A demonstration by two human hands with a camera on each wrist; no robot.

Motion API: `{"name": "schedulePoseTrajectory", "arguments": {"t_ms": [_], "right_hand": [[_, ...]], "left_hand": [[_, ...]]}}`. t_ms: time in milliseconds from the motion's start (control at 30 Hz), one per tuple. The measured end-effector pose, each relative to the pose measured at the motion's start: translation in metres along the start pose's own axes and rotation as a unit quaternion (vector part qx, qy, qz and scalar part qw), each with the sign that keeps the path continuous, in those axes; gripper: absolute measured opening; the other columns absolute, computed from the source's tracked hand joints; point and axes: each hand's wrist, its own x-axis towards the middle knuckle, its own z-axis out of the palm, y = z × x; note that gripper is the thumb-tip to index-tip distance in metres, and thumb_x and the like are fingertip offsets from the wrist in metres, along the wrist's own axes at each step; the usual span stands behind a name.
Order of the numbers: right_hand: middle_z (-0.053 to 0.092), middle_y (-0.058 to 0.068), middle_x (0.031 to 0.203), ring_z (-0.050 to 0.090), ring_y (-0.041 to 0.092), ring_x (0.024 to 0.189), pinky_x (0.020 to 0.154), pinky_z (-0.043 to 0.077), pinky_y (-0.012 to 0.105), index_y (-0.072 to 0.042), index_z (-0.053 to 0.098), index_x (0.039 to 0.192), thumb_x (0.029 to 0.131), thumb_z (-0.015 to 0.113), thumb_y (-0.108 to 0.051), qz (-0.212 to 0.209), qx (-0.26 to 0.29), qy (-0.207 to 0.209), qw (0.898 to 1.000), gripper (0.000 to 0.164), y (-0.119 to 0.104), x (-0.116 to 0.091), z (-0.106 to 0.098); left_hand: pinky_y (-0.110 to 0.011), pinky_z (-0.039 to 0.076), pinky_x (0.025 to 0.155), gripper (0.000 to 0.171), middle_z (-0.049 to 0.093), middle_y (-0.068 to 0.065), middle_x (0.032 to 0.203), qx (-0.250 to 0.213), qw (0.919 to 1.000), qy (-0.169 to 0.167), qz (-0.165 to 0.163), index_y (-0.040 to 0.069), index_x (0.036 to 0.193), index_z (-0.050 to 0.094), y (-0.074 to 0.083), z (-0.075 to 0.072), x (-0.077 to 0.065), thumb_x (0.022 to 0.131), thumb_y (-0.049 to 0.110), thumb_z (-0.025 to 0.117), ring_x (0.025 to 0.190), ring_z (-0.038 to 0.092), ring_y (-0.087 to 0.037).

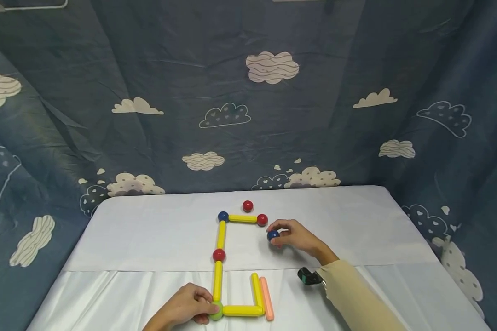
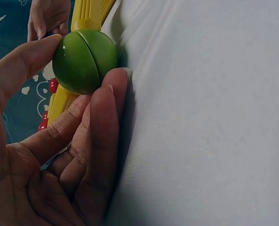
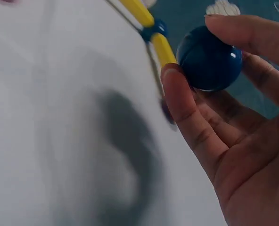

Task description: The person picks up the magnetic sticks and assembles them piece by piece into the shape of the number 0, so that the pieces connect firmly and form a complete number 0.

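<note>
My left hand (image 1: pixel 188 303) pinches a green ball (image 2: pixel 85 62) between thumb and fingers at the near corner of a shape made of balls and yellow rods. My right hand (image 1: pixel 296 236) holds a blue ball (image 3: pixel 209 59) in its fingertips, above the cloth to the right of the shape. From the green ball, one yellow rod (image 1: pixel 217 281) runs away to a red ball (image 1: pixel 219 255); another rod (image 1: pixel 221 235) leads on to a second blue ball (image 1: pixel 223 216). A top rod (image 1: pixel 242 219) ends at a red ball (image 1: pixel 262 220). Another yellow rod (image 1: pixel 243 311) extends right from the green ball.
A loose red ball (image 1: pixel 247 206) sits behind the top rod. By the lower rod's right end lie a slanted yellow rod (image 1: pixel 257 289) and an orange-pink rod (image 1: pixel 267 299). White cloth (image 1: pixel 149 234) covers the table; a cloud-patterned curtain (image 1: pixel 314 115) hangs behind.
</note>
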Motion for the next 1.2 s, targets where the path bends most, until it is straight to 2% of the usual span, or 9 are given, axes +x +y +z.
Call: {"name": "schedulePoseTrajectory", "arguments": {"t_ms": [167, 333, 533, 667, 767, 1033, 1100, 1200], "right_hand": [[0.057, 0.014, 0.118, 0.061, 0.021, 0.085, 0.077, 0.054, 0.032, -0.001, 0.060, 0.119, 0.082, 0.076, -0.009, 0.000, 0.020, -0.045, 0.999, 0.041, 0.003, -0.027, 0.017], [0.059, 0.009, 0.106, 0.061, 0.017, 0.071, 0.066, 0.052, 0.026, 0.002, 0.062, 0.111, 0.079, 0.076, -0.003, 0.011, 0.066, -0.087, 0.994, 0.035, 0.006, -0.050, 0.033], [0.062, 0.007, 0.105, 0.056, 0.012, 0.056, 0.052, 0.050, 0.021, -0.001, 0.064, 0.106, 0.077, 0.077, -0.001, -0.010, 0.086, -0.148, 0.985, 0.032, 0.008, -0.075, 0.047], [0.067, 0.006, 0.085, 0.054, 0.011, 0.052, 0.047, 0.047, 0.018, -0.003, 0.065, 0.102, 0.076, 0.077, -0.001, -0.029, 0.100, -0.176, 0.979, 0.029, 0.010, -0.087, 0.054], [0.068, 0.005, 0.073, 0.053, 0.010, 0.050, 0.045, 0.046, 0.017, -0.003, 0.064, 0.102, 0.075, 0.077, 0.000, -0.044, 0.103, -0.183, 0.977, 0.030, 0.011, -0.092, 0.059], [0.066, 0.007, 0.091, 0.054, 0.006, 0.050, 0.044, 0.048, 0.020, -0.005, 0.064, 0.100, 0.074, 0.079, 0.000, -0.055, 0.074, -0.153, 0.984, 0.030, 0.009, -0.097, 0.066], [0.065, 0.006, 0.092, 0.055, 0.006, 0.051, 0.045, 0.048, 0.020, -0.005, 0.064, 0.100, 0.074, 0.079, 0.001, -0.051, 0.069, -0.149, 0.985, 0.031, 0.008, -0.098, 0.067], [0.065, 0.005, 0.085, 0.055, 0.007, 0.052, 0.045, 0.048, 0.019, -0.007, 0.065, 0.099, 0.073, 0.079, 0.001, -0.040, 0.059, -0.143, 0.987, 0.031, 0.007, -0.098, 0.070]], "left_hand": [[-0.023, 0.052, 0.054, 0.024, 0.066, 0.001, 0.067, 0.002, 1.0000, 0.002, -0.005, 0.005, 0.089, 0.067, 0.000, 0.000, 0.000, 0.079, 0.024, 0.079, 0.055, 0.062, -0.007], [-0.023, 0.052, 0.054, 0.024, 0.065, 0.001, 0.066, -0.005, 1.0000, 0.000, -0.006, 0.005, 0.089, 0.067, -0.002, 0.001, -0.001, 0.080, 0.023, 0.078, 0.055, 0.061, -0.007], [-0.024, 0.053, 0.055, 0.025, 0.066, 0.000, 0.068, -0.003, 1.0000, 0.002, -0.007, 0.004, 0.090, 0.066, -0.002, 0.000, -0.003, 0.080, 0.023, 0.078, 0.055, 0.061, -0.008], [-0.024, 0.053, 0.055, 0.025, 0.066, 0.000, 0.068, -0.004, 1.0000, 0.002, -0.005, 0.003, 0.090, 0.066, -0.002, 0.000, -0.004, 0.080, 0.023, 0.078, 0.056, 0.062, -0.008], [-0.024, 0.053, 0.055, 0.025, 0.066, 0.000, 0.068, -0.005, 1.0000, 0.002, -0.007, 0.003, 0.090, 0.066, -0.002, 0.000, -0.004, 0.080, 0.023, 0.078, 0.056, 0.061, -0.008], [-0.024, 0.053, 0.056, 0.026, 0.065, 0.000, 0.069, -0.001, 1.0000, 0.000, -0.006, 0.003, 0.090, 0.066, -0.001, 0.000, -0.003, 0.080, 0.024, 0.078, 0.056, 0.061, -0.008], [-0.024, 0.053, 0.056, 0.026, 0.065, 0.001, 0.069, -0.001, 1.0000, -0.001, -0.004, 0.004, 0.090, 0.066, -0.001, 0.000, -0.003, 0.080, 0.024, 0.078, 0.056, 0.061, -0.007], [-0.024, 0.053, 0.056, 0.025, 0.065, 0.001, 0.068, -0.002, 1.0000, -0.002, -0.002, 0.004, 0.089, 0.066, 0.000, 0.000, -0.002, 0.080, 0.024, 0.078, 0.056, 0.061, -0.008]]}}
